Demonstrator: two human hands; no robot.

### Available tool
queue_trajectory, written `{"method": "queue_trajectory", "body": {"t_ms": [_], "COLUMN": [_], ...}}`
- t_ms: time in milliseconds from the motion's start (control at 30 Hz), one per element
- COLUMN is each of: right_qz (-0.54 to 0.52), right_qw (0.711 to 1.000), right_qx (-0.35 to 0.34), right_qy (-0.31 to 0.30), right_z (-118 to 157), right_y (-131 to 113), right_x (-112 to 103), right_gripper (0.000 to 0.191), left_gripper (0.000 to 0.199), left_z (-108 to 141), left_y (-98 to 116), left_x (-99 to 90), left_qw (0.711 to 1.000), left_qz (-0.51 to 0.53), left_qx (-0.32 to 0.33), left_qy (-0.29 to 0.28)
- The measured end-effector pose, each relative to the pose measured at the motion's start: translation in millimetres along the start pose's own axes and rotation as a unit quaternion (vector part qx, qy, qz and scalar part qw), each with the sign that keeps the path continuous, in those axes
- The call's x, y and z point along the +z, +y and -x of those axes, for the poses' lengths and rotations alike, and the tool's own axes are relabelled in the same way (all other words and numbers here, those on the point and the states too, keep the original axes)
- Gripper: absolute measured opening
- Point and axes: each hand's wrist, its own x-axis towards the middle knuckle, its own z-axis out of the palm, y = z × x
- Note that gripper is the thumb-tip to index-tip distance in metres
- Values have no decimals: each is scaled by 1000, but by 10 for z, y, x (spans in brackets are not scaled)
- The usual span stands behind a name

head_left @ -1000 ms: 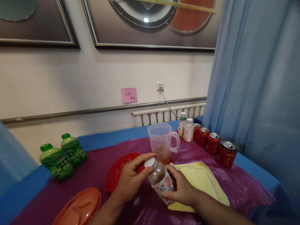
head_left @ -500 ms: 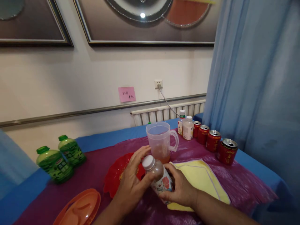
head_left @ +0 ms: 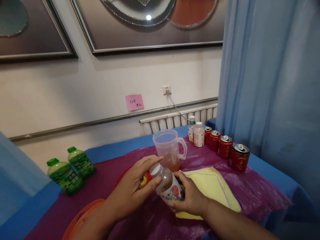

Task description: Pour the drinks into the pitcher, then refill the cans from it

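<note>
A clear bottle (head_left: 168, 186) with a white cap and a flowered label leans to the left in front of me. My right hand (head_left: 191, 196) is wrapped round its body. My left hand (head_left: 136, 181) has its thumb and fingers closed on the white cap (head_left: 156, 170). Just behind stands a translucent pitcher (head_left: 166, 145) with some amber liquid in its bottom. A red dish (head_left: 145, 180) is largely hidden under my left hand. The yellow cloth (head_left: 212, 186) lies to the right, partly behind my right hand.
Two green bottles (head_left: 65, 176) stand at the left. An orange lid (head_left: 81, 218) lies at the front left, partly covered by my left arm. Several red cans (head_left: 239, 160) and two bottles (head_left: 199, 135) line the right back. A blue curtain (head_left: 270, 83) hangs at the right.
My left hand has closed over the white cap, where before its fingers were spread beside it. The view has shifted slightly. My right hand keeps its grasp on the bottle.
</note>
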Motion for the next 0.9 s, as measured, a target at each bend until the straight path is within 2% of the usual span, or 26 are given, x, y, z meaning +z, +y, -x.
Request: {"method": "queue_trajectory", "body": {"t_ms": [100, 167, 300, 400, 467, 567, 667, 733, 800, 833, 900], "right_qz": [0, 1, 11, 5, -15, -50, -42, 7, 86, 134, 226], "right_qw": [1000, 1000, 1000, 1000, 1000, 997, 992, 989, 980, 972, 956], "right_qx": [-1, -1, -3, -4, 3, 12, 31, 40, 32, 23, 13], "right_qy": [3, 1, 9, 14, 22, 61, 115, 143, 174, 193, 189], "right_z": [12, 21, 25, 20, 27, 70, 115, 91, -11, -92, -299], "right_y": [6, 0, -28, -46, -54, -67, -104, -163, -257, -313, -428], "right_x": [0, 1, -4, 4, 17, 4, -151, -363, -635, -781, -1060], "right_gripper": [67, 66, 64, 65, 65, 65, 64, 62, 64, 65, 67], "left_gripper": [34, 31, 29, 36, 44, 53, 54, 59, 62, 63, 62], "left_z": [-6, -34, -122, -139, -62, 249, 723, 1023, 1242, 1312, 1381], "left_y": [33, 63, 163, 236, 231, 65, -257, -453, -558, -570, -532], "left_x": [-101, -119, -87, -85, -57, 143, 537, 811, 1004, 1059, 1093], "left_qw": [998, 998, 998, 986, 967, 935, 900, 875, 863, 858, 854], "left_qz": [34, 34, -10, 71, 137, 192, 248, 290, 308, 312, 319], "left_qx": [9, -1, -37, -98, -146, -215, -285, -325, -346, -355, -360], "left_qy": [-54, -52, 47, 119, 159, 207, 218, 210, 203, 200, 197]}}
